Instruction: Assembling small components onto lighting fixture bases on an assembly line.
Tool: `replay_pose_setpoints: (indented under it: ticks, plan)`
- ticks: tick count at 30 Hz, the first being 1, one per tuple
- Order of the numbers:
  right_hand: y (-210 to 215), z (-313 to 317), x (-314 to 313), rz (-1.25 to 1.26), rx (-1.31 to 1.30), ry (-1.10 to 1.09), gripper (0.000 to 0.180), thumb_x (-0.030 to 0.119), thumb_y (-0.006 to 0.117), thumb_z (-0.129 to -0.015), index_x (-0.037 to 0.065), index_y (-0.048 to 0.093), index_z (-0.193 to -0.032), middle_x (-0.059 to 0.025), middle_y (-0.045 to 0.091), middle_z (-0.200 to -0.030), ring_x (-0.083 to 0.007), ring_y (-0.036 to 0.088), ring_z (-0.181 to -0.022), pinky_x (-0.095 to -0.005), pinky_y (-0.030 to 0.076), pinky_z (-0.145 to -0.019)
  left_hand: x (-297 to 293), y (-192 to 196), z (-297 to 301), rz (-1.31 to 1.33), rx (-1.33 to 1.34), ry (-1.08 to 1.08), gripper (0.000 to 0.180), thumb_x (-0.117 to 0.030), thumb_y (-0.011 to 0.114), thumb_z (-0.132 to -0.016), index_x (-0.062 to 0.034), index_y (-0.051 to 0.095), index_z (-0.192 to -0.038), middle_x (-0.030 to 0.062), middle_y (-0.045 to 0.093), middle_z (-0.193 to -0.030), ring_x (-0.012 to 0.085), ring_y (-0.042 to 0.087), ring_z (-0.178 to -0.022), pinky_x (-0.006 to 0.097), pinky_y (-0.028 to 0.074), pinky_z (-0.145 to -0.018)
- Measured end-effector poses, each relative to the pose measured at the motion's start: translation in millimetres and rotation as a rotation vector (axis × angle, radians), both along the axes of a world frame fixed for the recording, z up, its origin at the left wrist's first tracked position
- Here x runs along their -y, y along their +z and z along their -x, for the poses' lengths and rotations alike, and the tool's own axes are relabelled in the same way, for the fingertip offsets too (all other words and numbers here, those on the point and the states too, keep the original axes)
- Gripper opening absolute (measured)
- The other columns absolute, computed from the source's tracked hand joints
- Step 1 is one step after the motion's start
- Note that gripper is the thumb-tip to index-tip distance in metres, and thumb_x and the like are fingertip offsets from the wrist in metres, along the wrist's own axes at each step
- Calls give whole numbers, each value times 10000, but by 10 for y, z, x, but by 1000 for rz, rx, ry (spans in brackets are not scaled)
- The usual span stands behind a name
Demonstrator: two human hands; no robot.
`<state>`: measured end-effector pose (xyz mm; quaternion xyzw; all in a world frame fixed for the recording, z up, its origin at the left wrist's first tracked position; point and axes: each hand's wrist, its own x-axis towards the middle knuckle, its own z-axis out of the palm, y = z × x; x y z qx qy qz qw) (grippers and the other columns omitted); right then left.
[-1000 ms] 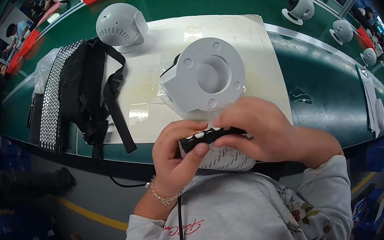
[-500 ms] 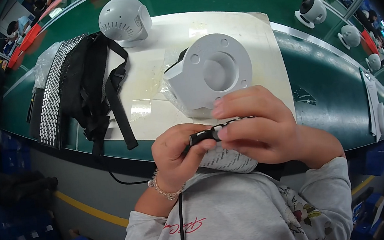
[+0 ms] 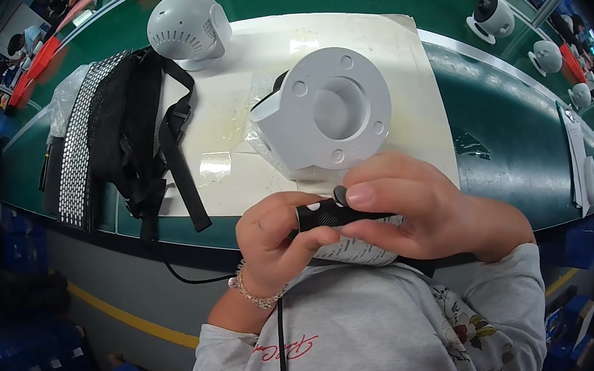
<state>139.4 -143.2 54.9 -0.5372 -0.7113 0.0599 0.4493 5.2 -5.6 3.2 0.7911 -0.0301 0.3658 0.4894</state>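
My left hand (image 3: 270,236) grips the left end of a black strip (image 3: 321,215) with pale round spots, just above my lap. Between the fingertips of my right hand (image 3: 413,205) is a small dark round pad (image 3: 340,195), held at the strip's upper edge; whether it still touches the strip I cannot tell. Beyond my hands a white camera (image 3: 293,133) lies tipped over on clear wrap, its round base facing up. Small round recesses ring the base around a deep central hollow. A white printed sheet (image 3: 367,251) shows partly beneath my hands.
A white board (image 3: 411,92) covers part of the green table (image 3: 511,139). Another white camera (image 3: 188,29) stands at its far left corner, near a black strap bundle (image 3: 126,132). Several cameras (image 3: 492,18) stand along the far right. Papers (image 3: 578,161) hang at the right edge.
The strip has turned from nearly edge-on to show its black face. My right fingers have drawn together, and the dark round pad now shows between them.
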Motion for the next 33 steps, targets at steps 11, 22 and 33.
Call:
replay_pose_setpoints:
  ticks: [11,22,33]
  plan:
    - [28,-37,-30,38,-103,44,703,-55,664,-664,103,290,-1238,-127,471,-970,-206,540,-819,-298,454,-686,12,9,38,102,-22,-14,183,-111,702,-673,-3,569,-736,77,590,-654,171,543,-546,246,416,-503]
    - [30,117,-164,-265,-122,131,546,-101,633,-650,75,364,-1092,-173,500,-960,-210,571,-731,-315,478,-633,38,29,-30,-164,83,40,234,-137,709,-637,-35,499,-633,66,563,-610,189,478,-471,276,360,-430]
    - [-191,132,-80,-94,-326,151,328,-30,559,-723,37,462,-1030,-166,491,-958,-174,532,-664,-290,461,-592,116,-65,-46,-82,81,78,253,-117,651,-721,-26,449,-599,59,455,-530,193,442,-454,286,340,-407]
